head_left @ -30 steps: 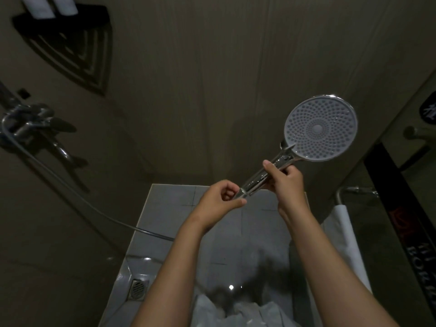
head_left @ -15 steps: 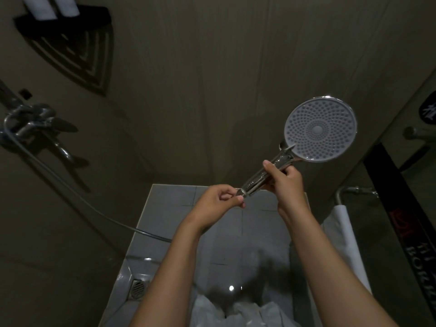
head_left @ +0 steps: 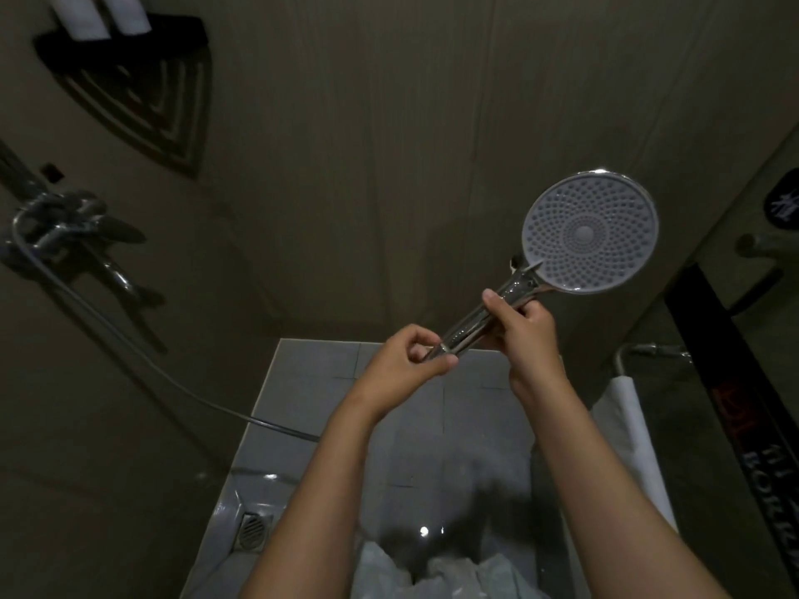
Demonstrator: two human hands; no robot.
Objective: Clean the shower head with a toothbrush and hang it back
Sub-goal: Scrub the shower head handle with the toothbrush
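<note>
A person's right hand (head_left: 525, 339) wraps its curled fingers around the chrome handle (head_left: 469, 329) of a round shower head (head_left: 590, 231). The head is held up right of centre with its nozzle face toward the camera. The left hand (head_left: 404, 367) pinches the handle's lower end between thumb and fingertips. A hose (head_left: 129, 352) runs up leftward to the wall mixer tap (head_left: 65, 227). A floor drain (head_left: 253, 529) lies near left, and a white towel (head_left: 627, 430) hangs at right.

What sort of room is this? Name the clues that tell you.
Most likely a bathroom shower stall: a round chrome shower head, a chrome wall mixer tap with its grey hose, and a square metal drain grate in the grey tiled floor.
</note>
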